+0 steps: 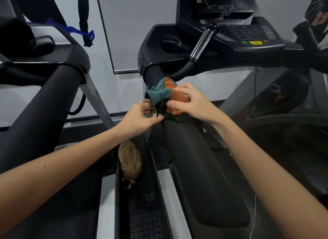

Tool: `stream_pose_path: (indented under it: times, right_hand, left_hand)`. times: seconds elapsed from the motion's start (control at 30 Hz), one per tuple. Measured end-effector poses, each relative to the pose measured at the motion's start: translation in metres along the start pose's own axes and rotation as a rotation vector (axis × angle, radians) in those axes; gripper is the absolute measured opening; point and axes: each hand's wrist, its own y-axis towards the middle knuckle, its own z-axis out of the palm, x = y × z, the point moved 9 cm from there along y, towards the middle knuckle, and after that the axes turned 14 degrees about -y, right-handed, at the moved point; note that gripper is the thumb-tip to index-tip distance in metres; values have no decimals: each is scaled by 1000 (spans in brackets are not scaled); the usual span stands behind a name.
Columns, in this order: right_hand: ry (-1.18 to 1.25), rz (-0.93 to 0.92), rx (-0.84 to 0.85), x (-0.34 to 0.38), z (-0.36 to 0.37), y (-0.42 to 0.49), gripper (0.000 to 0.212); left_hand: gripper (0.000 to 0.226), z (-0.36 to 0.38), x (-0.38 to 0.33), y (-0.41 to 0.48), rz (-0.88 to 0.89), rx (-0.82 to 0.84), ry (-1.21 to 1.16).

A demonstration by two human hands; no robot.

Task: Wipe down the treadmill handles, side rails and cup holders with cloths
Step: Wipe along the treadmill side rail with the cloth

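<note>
Head view: right grip (191,103) curls over orange cloth (178,97), steadying it on side rail (195,158); left grip (140,116) pinches dark strip (160,108), likely untangling it.

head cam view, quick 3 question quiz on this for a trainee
1. True or false: the bundle of cloths rests on the padded side rail.
2. Which colours show in the bundle? A) teal, orange and black B) white and pink C) yellow and purple
3. Fill in: the ___ hand grips the orange part of the bundle from above.

Key: 1 true. 2 A. 3 right: the right hand.
</note>
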Motion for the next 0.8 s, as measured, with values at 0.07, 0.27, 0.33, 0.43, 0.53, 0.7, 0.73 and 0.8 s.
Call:
stream_pose_path:
  times: [0.07, 0.27, 0.33, 0.43, 0.53, 0.7, 0.73, 0.8]
  right_hand:
    - [32, 33, -30, -5, 0, 4, 23]
    - [47, 30, -120, -2, -17, -52, 12]
    - [26, 13, -99, 1, -22, -70, 13]
    - [27, -1, -62, 4, -22, -75, 14]
    - [31, -5, -15, 5, -11, -55, 18]
    - [99, 61, -46, -8, -3, -13, 19]
    - [80, 67, -74, -9, -6, -11, 14]
    - [53, 69, -105, -10, -11, -17, 12]
  left_hand:
    - [46, 5, -1, -4, -8, 45, -16]
    - [64, 6, 0, -6, -56, 105, -5]
    - [64, 5, 2, -6, -85, 77, -24]
    - [56, 4, 3, -7, -105, 28, -85]
    - [39, 4, -5, -8, -49, 17, -8]
    - [58, 0, -2, -10, -103, 15, -19]
    - [58, 1, -2, -12, -110, 21, -14]
    - [56, 3, -4, -16, -120, 23, -19]
